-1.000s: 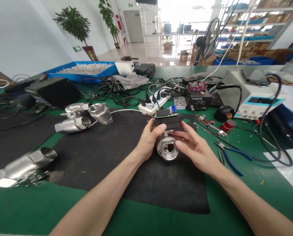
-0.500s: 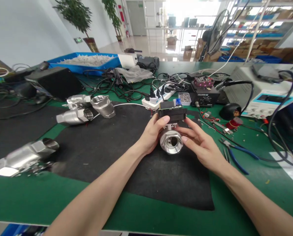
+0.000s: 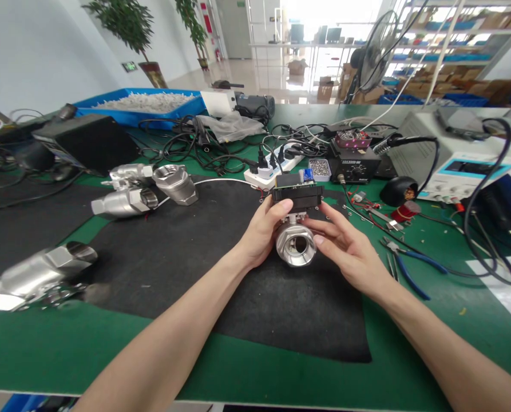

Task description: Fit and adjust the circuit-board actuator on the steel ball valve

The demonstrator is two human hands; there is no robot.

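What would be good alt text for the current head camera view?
A person's left hand grips a black housing atop a metal valve, the right hand at its other side, on or above a black mat. Metal fittings lie to the left, blue-handled pliers to the right.

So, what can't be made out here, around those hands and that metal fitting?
All in the head view:
Left hand, most fingertips: hidden behind the black housing and metal fitting.
Metal fitting, far side: hidden by its own front.
Large fitting at left, outer end: cut off by the picture's left edge.
Black control box, lettering: too small and blurred to read.
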